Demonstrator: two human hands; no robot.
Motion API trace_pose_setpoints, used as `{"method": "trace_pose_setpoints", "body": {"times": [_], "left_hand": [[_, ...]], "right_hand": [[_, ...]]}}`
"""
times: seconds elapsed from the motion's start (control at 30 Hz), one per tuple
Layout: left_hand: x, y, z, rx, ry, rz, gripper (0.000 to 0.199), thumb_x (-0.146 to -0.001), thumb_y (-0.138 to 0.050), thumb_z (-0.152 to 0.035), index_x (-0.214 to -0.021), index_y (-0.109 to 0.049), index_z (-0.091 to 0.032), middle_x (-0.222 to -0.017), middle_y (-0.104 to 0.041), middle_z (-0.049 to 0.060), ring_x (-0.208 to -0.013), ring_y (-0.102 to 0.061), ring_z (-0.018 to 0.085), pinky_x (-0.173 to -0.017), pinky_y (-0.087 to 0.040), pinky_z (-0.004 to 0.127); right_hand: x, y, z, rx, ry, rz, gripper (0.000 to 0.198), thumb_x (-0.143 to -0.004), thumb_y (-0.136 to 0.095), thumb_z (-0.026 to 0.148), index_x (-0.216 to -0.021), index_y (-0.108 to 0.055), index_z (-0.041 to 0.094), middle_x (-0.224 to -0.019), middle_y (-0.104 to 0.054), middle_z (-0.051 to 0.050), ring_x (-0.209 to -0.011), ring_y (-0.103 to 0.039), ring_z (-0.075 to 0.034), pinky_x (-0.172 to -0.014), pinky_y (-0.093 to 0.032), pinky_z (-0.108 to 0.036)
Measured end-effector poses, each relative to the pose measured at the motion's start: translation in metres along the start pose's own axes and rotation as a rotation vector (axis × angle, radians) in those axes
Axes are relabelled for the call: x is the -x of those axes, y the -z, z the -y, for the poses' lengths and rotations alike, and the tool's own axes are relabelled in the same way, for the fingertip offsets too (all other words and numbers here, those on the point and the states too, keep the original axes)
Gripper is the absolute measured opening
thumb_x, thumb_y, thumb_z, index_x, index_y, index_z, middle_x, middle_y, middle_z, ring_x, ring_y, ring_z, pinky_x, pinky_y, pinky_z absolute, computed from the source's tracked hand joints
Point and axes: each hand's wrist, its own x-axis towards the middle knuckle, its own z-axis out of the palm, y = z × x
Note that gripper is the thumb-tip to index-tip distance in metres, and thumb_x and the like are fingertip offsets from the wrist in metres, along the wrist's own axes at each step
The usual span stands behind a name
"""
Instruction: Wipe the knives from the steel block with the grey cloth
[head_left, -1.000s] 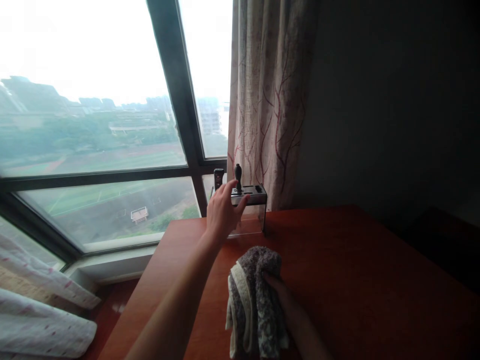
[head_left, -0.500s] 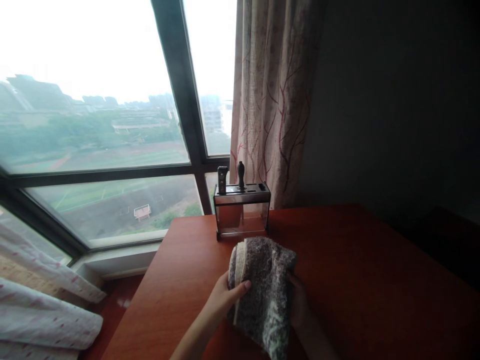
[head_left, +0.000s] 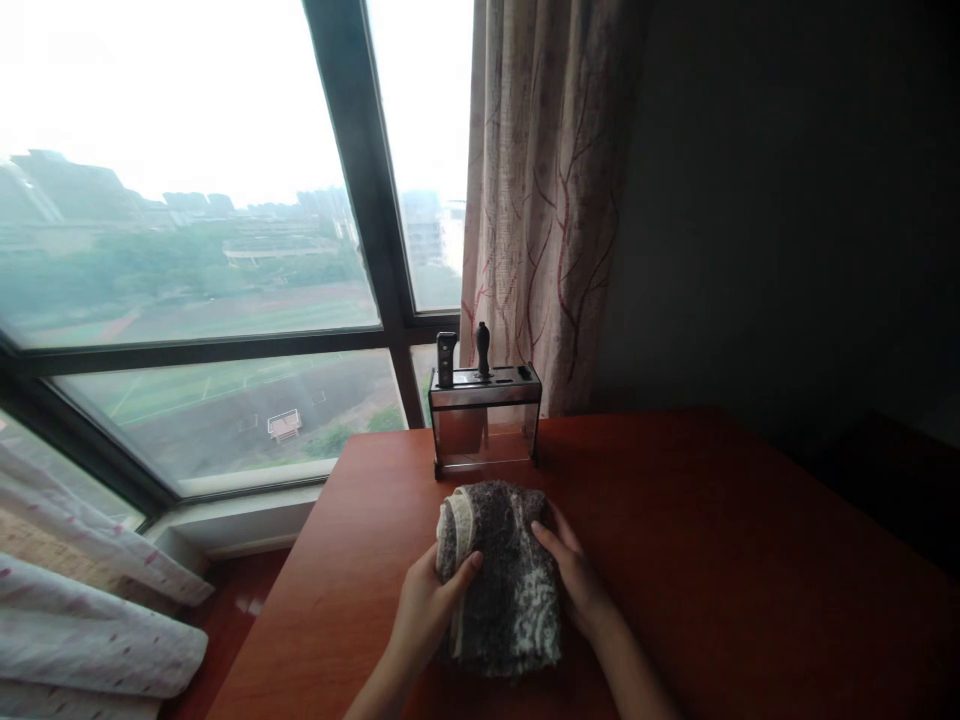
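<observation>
A folded towel (head_left: 499, 580), dark grey-brown with pale patches and a cream edge band, is held between both hands above the front of the table. My left hand (head_left: 435, 600) grips its left side, thumb lying over the cream band and fingers behind. On the opposite side, my right hand (head_left: 574, 575) is closed on the towel's right edge, thumb on its front face. The fingers beneath and behind the cloth are hidden. Whether the towel's lower edge touches the table, I cannot tell.
Beyond the towel stands a clear-sided knife block (head_left: 486, 397) with two dark handles sticking up. It sits near the far edge of the reddish-brown table (head_left: 720, 540). A window (head_left: 225, 260) and a patterned curtain (head_left: 540, 200) lie behind; another curtain (head_left: 90, 630) hangs at lower left.
The towel has shifted slightly left and now faces me more squarely, its lower edge higher. My right hand has come round from behind its right side, thumb now on the front.
</observation>
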Motion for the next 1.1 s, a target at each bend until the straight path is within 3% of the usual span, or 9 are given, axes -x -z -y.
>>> {"method": "trace_pose_setpoints", "body": {"times": [0.17, 0.33, 0.5, 0.6, 0.73, 0.9, 1.1], "left_hand": [[0.002, 0.01, 0.003, -0.128, -0.005, 0.027, 0.038, -0.075, -0.063, -0.052, -0.079, -0.067, -0.015, -0.077, -0.073, 0.005, -0.076, -0.066, 0.028, -0.065, -0.05, 0.03], [0.008, 0.017, 0.0, -0.333, -0.075, 0.043, 0.037, -0.08, -0.056, -0.051, -0.101, -0.063, -0.021, -0.094, -0.074, 0.006, -0.09, -0.068, 0.029, -0.076, -0.051, 0.033], [0.004, 0.023, 0.006, -0.497, -0.107, -0.134, 0.046, -0.081, -0.054, -0.051, -0.116, -0.054, -0.022, -0.114, -0.068, 0.011, -0.101, -0.066, 0.028, -0.082, -0.05, 0.037], [-0.004, 0.025, 0.005, -0.544, -0.167, -0.146, 0.04, -0.082, -0.052, -0.05, -0.109, -0.058, -0.022, -0.101, -0.071, 0.009, -0.092, -0.067, 0.027, -0.078, -0.049, 0.037], [-0.017, 0.022, 0.002, -0.493, -0.139, -0.029, 0.035, -0.082, -0.052, -0.05, -0.102, -0.061, -0.022, -0.075, -0.07, 0.003, -0.069, -0.066, 0.023, -0.062, -0.046, 0.03], [-0.032, 0.014, 0.004, -0.473, -0.124, 0.013, 0.034, -0.081, -0.054, -0.047, -0.104, -0.06, -0.022, -0.074, -0.069, 0.002, -0.069, -0.066, 0.021, -0.061, -0.043, 0.027], [-0.045, 0.0, 0.008, -0.404, -0.18, -0.01, 0.039, -0.078, -0.058, -0.042, -0.111, -0.057, -0.021, -0.079, -0.068, 0.001, -0.07, -0.064, 0.02, -0.064, -0.044, 0.027]], "right_hand": [[-0.01, 0.013, -0.011, 0.132, 0.055, -0.171, 0.051, -0.073, -0.067, 0.045, -0.12, -0.06, 0.026, -0.122, -0.066, -0.004, -0.116, -0.057, -0.027, -0.099, -0.043, -0.04], [-0.014, 0.015, -0.007, 0.257, 0.164, -0.213, 0.048, -0.072, -0.065, 0.054, -0.107, -0.069, 0.022, -0.116, -0.069, -0.006, -0.116, -0.056, -0.029, -0.101, -0.042, -0.041], [-0.019, 0.026, 0.001, 0.41, 0.264, -0.234, 0.05, -0.075, -0.06, 0.061, -0.102, -0.07, 0.02, -0.11, -0.071, -0.009, -0.108, -0.061, -0.029, -0.097, -0.044, -0.04], [-0.023, 0.037, 0.005, 0.486, 0.303, -0.311, 0.047, -0.074, -0.06, 0.062, -0.094, -0.07, 0.02, -0.103, -0.071, -0.01, -0.102, -0.061, -0.03, -0.093, -0.045, -0.041], [-0.024, 0.042, 0.008, 0.565, 0.309, -0.341, 0.041, -0.073, -0.063, 0.059, -0.091, -0.069, 0.022, -0.091, -0.071, -0.009, -0.09, -0.062, -0.029, -0.084, -0.046, -0.04], [-0.027, 0.038, 0.002, 0.661, 0.286, -0.303, 0.041, -0.067, -0.071, 0.049, -0.098, -0.071, 0.023, -0.071, -0.067, -0.003, -0.071, -0.06, -0.025, -0.072, -0.045, -0.036], [-0.033, 0.037, -0.007, 0.628, 0.298, -0.204, 0.051, -0.069, -0.067, 0.031, -0.12, -0.064, 0.022, -0.09, -0.065, -0.004, -0.07, -0.058, -0.02, -0.072, -0.048, -0.036]]}}
